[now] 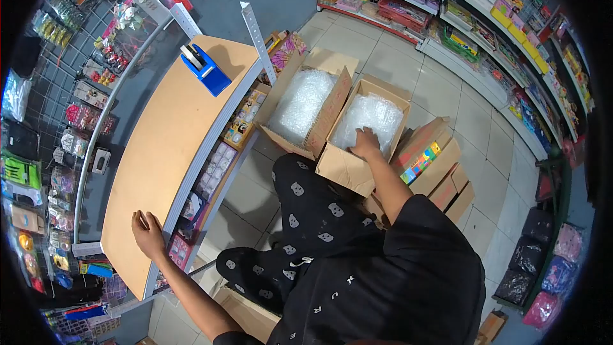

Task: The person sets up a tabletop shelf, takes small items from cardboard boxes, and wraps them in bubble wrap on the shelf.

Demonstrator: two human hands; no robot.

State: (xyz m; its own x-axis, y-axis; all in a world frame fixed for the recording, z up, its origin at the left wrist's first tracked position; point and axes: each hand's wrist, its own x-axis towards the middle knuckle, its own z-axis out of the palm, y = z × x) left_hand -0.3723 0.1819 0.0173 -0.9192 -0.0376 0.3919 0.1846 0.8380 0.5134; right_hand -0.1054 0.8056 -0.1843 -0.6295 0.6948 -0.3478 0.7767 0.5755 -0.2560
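Observation:
My left hand (148,235) rests on the front part of a light wooden shelf board (167,134), near its edge. Its fingers are apart and nothing is in them. My right hand (366,143) reaches into an open cardboard box (348,167) in front of my legs. Its slightly bent fingers are spread on the clear bubble wrap (382,115) that fills the box. Whatever lies under the wrap cannot be made out. Right beside it, to the left, a second open carton (325,115) also holds bubble wrap (305,105).
A blue tape dispenser (209,75) stands on the far part of the board. Lower shelves carry small packaged goods (216,167). More cartons (440,182), one with a colourful pack (421,163), stand to the right. Stocked shelves (466,41) line the back and right, and hanging goods (83,118) the left.

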